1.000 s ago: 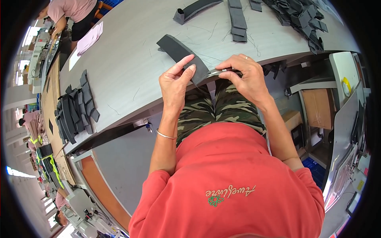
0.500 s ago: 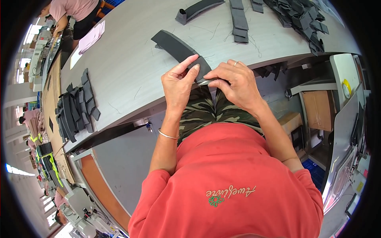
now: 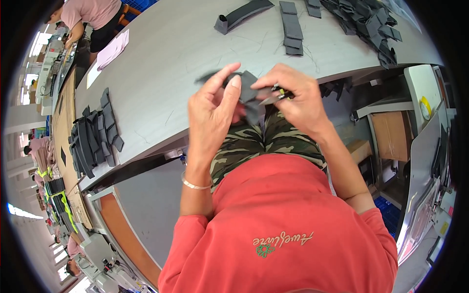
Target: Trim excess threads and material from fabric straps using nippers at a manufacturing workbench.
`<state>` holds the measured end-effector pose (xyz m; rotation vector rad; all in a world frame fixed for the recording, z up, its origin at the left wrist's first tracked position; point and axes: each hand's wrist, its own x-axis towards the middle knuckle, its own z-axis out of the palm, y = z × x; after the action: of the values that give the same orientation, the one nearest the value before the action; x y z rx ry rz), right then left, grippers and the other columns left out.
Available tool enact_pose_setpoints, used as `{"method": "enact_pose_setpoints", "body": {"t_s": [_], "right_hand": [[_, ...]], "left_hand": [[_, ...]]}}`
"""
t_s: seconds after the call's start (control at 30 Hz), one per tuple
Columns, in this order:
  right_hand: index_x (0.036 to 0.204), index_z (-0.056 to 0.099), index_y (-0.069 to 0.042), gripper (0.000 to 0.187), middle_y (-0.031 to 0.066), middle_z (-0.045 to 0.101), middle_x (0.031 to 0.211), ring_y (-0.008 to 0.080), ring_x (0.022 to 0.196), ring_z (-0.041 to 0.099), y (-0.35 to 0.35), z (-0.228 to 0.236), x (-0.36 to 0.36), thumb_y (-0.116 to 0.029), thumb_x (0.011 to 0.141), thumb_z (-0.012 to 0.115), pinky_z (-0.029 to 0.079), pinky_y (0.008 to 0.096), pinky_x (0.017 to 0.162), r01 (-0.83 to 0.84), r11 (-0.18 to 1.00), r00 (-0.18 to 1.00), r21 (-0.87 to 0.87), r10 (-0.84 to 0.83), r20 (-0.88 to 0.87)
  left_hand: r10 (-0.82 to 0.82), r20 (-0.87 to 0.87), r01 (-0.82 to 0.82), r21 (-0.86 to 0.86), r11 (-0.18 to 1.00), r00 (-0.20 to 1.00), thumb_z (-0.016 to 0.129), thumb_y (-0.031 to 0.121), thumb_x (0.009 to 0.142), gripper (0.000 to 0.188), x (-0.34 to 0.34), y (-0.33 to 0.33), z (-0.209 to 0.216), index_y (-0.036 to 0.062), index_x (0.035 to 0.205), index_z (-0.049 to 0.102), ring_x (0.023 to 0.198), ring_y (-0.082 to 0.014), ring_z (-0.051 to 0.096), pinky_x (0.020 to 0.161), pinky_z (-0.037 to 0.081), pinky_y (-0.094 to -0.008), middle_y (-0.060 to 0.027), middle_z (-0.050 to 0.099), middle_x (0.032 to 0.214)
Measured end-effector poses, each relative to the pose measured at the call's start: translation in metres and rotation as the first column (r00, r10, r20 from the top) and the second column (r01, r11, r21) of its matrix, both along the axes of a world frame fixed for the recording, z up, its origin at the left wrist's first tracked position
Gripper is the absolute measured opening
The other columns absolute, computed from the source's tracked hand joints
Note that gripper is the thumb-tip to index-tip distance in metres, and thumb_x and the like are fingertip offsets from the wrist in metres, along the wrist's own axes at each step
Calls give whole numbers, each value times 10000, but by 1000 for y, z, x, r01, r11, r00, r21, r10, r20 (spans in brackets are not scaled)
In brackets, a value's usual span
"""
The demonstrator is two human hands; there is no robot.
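My left hand pinches a dark grey fabric piece between thumb and fingers, lifted just above the near edge of the grey table. My right hand grips the same piece from the right and also holds a small tool with a yellow and black handle. The piece is crumpled and blurred between both hands, above my lap in camouflage trousers.
On the table lie a stack of dark fabric pieces at left, a long folded strip, flat pieces and a heap at the far right. Another person works at the far left. Cabinets and machines stand right.
The long dark piece has been lifted off the table and gathered up between both hands, which have moved closer together and slightly up.
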<state>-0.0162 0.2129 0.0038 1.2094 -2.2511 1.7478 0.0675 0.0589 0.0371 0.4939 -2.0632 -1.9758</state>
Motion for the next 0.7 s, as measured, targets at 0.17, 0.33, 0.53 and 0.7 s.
{"method": "enact_pose_setpoints", "body": {"t_s": [0.17, 0.33, 0.53, 0.7], "right_hand": [[841, 654, -17, 48, 6, 573, 662, 80, 614, 500, -3, 40, -7, -49, 821, 685, 403, 265, 561, 55, 998, 967, -16, -50, 249], [929, 694, -17, 122, -21, 551, 666, 58, 647, 478, -10, 5, -7, -118, 884, 645, 393, 228, 588, 30, 991, 877, -129, 36, 479], [1031, 681, -75, 176, 3, 619, 773, 93, 725, 539, -2, -2, -12, -106, 862, 643, 442, 263, 657, 163, 986, 913, -32, -138, 384], [990, 690, -134, 197, 16, 613, 784, 181, 712, 541, 2, -9, -17, -87, 799, 668, 431, 316, 677, 195, 979, 979, 67, -191, -65]], "left_hand": [[-66, 23, 64, -668, 742, 998, 626, 277, 920, 325, -3, -21, 19, 49, 1149, 650, 574, -63, 461, 546, 387, -222, 22, 551, 663], [-239, -185, 259, 93, 961, 953, 503, 250, 984, 332, -10, -1, -23, 10, 1198, 585, 672, -125, 589, 631, 500, -249, -52, 625, 953], [-204, -172, 260, 439, 860, 964, 402, 172, 1003, 329, -9, -6, -37, -46, 1230, 496, 741, -193, 665, 660, 571, -305, -155, 645, 1019], [-155, -149, 208, 482, 851, 977, 381, 157, 1001, 284, -10, -9, -39, -50, 1151, 505, 743, -216, 669, 661, 579, -328, -181, 641, 1028]]}}
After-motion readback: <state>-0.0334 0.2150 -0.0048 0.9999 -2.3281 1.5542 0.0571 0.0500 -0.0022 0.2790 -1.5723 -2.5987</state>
